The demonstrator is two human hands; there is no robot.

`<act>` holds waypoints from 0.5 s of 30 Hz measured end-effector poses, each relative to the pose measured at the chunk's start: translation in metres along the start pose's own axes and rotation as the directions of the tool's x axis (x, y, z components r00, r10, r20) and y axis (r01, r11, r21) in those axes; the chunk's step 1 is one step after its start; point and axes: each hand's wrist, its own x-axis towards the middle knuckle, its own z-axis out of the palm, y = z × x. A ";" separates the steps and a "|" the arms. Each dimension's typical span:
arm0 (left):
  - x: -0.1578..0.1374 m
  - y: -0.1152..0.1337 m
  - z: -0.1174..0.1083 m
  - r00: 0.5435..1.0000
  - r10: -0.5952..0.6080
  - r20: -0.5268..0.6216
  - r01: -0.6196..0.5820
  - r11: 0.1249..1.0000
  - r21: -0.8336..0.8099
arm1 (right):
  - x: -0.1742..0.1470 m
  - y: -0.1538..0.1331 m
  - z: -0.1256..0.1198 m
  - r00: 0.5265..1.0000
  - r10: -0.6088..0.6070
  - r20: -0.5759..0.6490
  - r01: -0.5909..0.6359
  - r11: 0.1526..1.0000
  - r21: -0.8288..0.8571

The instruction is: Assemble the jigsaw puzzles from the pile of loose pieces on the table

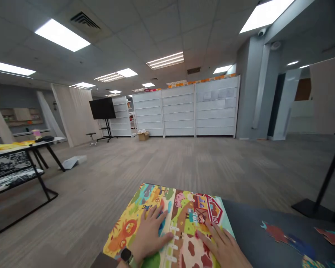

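Note:
A brightly illustrated children's board book lies open before me, with a lion and other animals on its left page and a red barn and a spotted cow on its right. My left hand rests flat on the left page near the fold, fingers spread, a dark watch on the wrist. On the right page, below the barn, my right hand lies with its fingers stretched out. Neither hand grasps anything. Several colourful cut-out pieces lie on the dark grey surface to the right.
A table with yellow items stands at the left. Black stand legs rise at the right. Farther off are white shelving panels, a screen on a stand, a cardboard box and a stool.

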 end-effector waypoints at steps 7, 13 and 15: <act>0.006 0.002 0.006 1.000 0.003 0.004 -0.003 0.999 0.040 | -0.013 -0.020 -0.020 0.997 0.062 0.040 -0.066 0.993 0.097; 0.012 0.009 0.012 0.998 0.028 0.049 -0.035 0.989 0.143 | -0.028 -0.041 -0.046 0.993 0.114 0.036 -0.118 0.978 0.172; 0.015 0.003 0.020 0.998 0.031 0.050 -0.041 0.976 0.214 | -0.034 -0.051 -0.059 0.991 0.128 0.047 -0.135 0.972 0.193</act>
